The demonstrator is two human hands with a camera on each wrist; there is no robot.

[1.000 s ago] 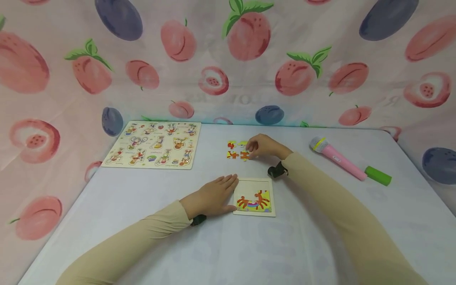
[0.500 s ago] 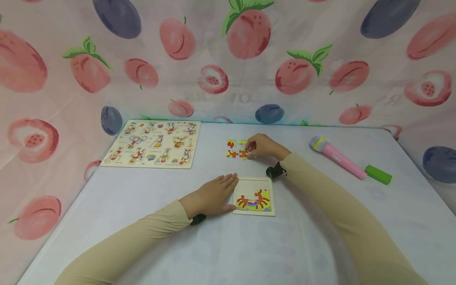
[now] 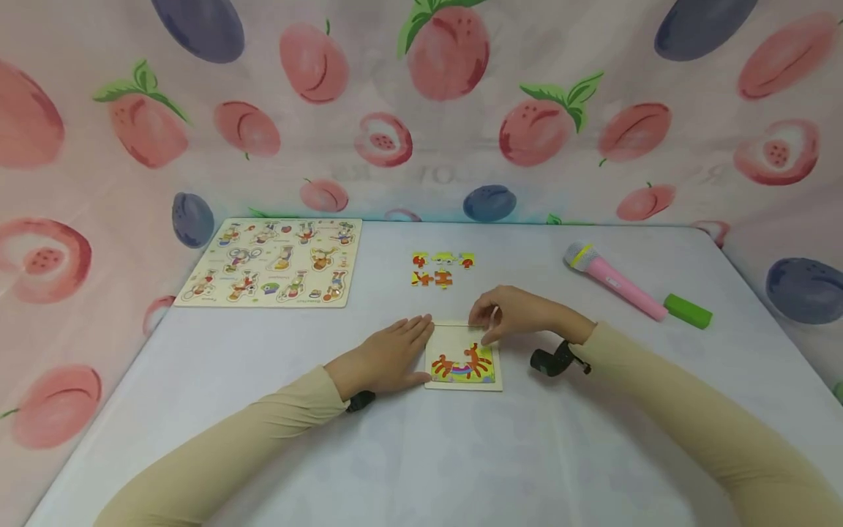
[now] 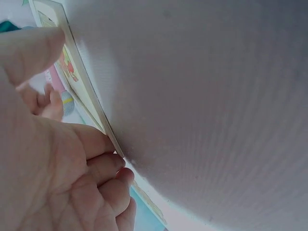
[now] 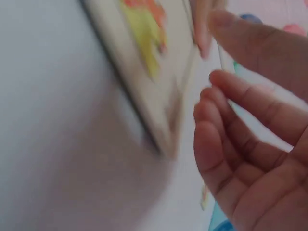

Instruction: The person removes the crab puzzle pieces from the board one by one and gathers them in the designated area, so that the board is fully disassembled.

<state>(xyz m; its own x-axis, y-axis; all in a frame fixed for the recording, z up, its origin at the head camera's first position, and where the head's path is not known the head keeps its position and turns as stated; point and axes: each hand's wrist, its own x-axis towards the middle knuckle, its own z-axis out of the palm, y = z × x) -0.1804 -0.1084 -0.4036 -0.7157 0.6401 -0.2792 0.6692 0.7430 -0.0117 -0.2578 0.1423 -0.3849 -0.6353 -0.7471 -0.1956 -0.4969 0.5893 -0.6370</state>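
Note:
A small square wooden puzzle tray [image 3: 497, 366] lies mid-table. Puzzle pieces with an orange animal on yellow [image 3: 464, 366] fill its near part. My left hand [image 3: 385, 359] lies along the tray's left side, fingers extended, with thumb and fingertips at the edge [image 4: 96, 103]. Over the upper right of the tray is my right hand [image 3: 516, 311], fingers loosely bent and thumb apart from them. The right wrist view shows nothing between its thumb [image 5: 224, 21] and fingertips. Several loose puzzle pieces [image 3: 443, 278] lie in two rows behind the tray.
A larger wooden picture board [image 3: 266, 263] lies at the back left. To the right are a pink toy microphone [image 3: 615, 279] and a green block [image 3: 688, 310]. A fruit-patterned cloth [image 3: 454, 132] hangs behind the white table [image 3: 408, 454].
My right hand has come back from the loose pieces to the tray's upper right, uncovering a piece at the top row's right end. My left hand stays at the tray. The head view shifts slightly.

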